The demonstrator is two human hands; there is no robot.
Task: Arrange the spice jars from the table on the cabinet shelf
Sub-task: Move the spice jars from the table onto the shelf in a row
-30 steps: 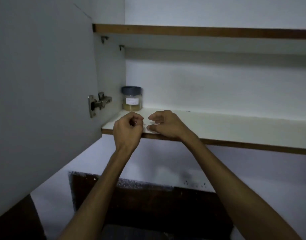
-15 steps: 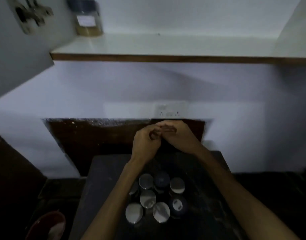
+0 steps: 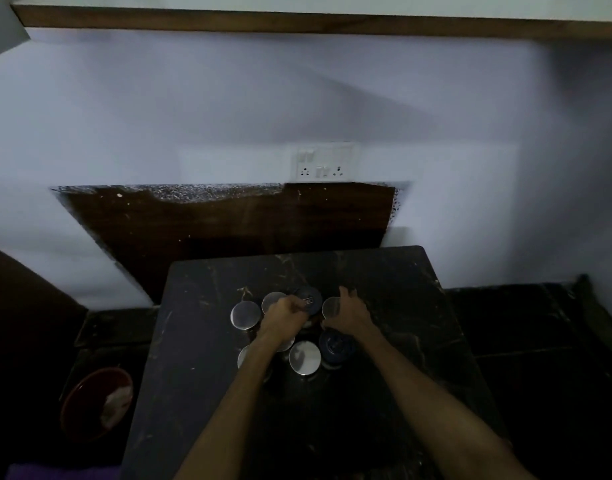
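Several spice jars stand clustered on the dark marble table (image 3: 411, 341): silver-lidded ones (image 3: 245, 315) (image 3: 304, 356) and two dark-lidded ones (image 3: 309, 296) (image 3: 334, 345). My left hand (image 3: 283, 317) hovers over the cluster with its fingers curled against the edge of the far dark lid; whether it grips the jar is hidden. Beside another silver-lidded jar (image 3: 330, 306) is my right hand (image 3: 349, 313), thumb raised and spread, fingers partly hidden behind that jar. The cabinet shelf edge (image 3: 297, 24) runs along the top.
A switch and socket plate (image 3: 323, 162) is on the wall above a dark wooden panel (image 3: 228, 223). A red bin (image 3: 96, 403) with white stuff inside stands on the floor left of the table. The open cabinet door corner (image 3: 3, 26) is at top left.
My view dropped from the shelf to the table. Both hands came down from the shelf edge, joined briefly in mid-air, then parted and lowered onto the jar cluster.
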